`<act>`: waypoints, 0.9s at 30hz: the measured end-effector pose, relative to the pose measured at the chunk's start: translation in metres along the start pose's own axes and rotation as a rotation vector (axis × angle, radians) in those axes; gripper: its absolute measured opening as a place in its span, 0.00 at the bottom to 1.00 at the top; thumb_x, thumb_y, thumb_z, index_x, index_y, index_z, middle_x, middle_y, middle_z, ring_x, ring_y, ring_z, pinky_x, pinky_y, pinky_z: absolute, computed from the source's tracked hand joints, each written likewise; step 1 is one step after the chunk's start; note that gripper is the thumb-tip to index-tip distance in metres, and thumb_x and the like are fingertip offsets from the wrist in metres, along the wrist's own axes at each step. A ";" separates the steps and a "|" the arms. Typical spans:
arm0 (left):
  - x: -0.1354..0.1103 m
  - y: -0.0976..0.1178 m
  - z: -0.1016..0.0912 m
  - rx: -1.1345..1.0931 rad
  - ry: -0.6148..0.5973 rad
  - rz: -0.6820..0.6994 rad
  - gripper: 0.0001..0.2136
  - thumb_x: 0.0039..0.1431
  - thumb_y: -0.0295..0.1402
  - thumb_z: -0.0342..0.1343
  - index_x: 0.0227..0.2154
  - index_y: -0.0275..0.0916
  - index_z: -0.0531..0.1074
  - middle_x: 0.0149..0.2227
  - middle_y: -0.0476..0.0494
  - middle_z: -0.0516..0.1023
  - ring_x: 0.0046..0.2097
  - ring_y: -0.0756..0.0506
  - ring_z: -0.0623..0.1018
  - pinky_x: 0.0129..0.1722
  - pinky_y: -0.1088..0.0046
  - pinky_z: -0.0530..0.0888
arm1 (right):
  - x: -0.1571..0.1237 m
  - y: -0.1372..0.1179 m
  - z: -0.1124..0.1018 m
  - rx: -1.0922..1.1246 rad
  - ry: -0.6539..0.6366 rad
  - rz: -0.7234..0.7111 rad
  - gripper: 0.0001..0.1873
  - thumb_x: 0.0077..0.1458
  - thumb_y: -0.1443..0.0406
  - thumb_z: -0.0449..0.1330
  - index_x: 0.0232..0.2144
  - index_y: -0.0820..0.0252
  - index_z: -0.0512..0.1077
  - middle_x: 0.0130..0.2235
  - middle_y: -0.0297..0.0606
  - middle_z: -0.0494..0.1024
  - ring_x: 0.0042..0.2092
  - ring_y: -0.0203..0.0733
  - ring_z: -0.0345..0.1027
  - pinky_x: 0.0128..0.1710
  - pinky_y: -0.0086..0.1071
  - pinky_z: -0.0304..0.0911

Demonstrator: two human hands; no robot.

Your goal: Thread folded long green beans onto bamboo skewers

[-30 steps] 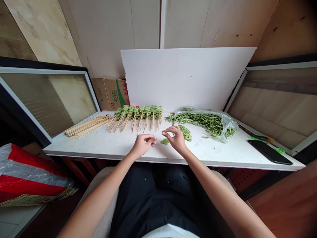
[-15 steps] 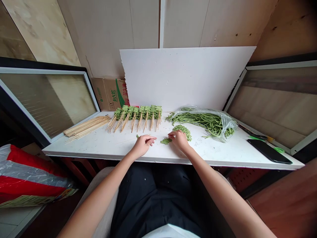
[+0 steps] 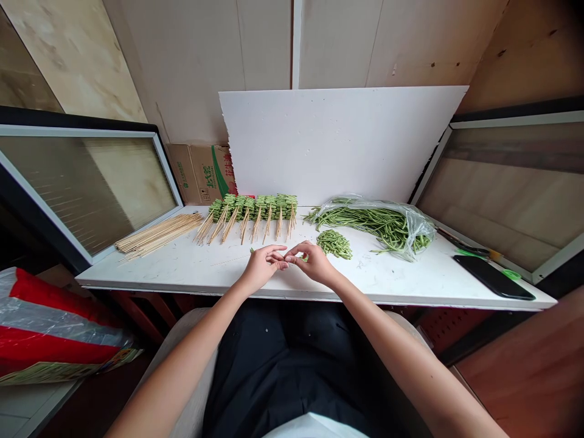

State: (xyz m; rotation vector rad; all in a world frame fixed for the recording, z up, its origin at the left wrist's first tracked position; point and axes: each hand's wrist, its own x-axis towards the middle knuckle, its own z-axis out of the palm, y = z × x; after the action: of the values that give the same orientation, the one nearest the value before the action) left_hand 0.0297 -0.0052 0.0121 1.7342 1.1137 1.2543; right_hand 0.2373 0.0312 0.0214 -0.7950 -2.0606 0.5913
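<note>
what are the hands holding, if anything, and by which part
Cannot be told: the left hand and right hand are curled, hiding any hold. A green bit shows beside the left hand.

Holds left-hand grip [image 3: 261, 267] and right-hand grip [image 3: 314, 263] fingertip to fingertip over the white table [image 3: 410, 281], left of a pile of cut green beans [image 3: 334, 244]. Has bean skewers [image 3: 263, 207] lined up beyond, bare sticks [image 3: 157, 235] farther left, bagged long beans [image 3: 374, 222] to the right.
</note>
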 end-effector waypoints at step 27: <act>-0.004 0.011 -0.002 0.118 0.014 0.219 0.08 0.61 0.28 0.60 0.29 0.37 0.83 0.29 0.44 0.84 0.32 0.45 0.82 0.38 0.70 0.79 | -0.008 -0.018 0.014 0.072 0.264 -0.188 0.08 0.62 0.67 0.64 0.32 0.52 0.81 0.32 0.40 0.81 0.45 0.51 0.68 0.48 0.45 0.66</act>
State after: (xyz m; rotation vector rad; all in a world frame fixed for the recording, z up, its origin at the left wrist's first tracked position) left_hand 0.0295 -0.0127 0.0217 1.9824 1.0455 1.3564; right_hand 0.2231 0.0113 0.0216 -0.5944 -1.8355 0.4290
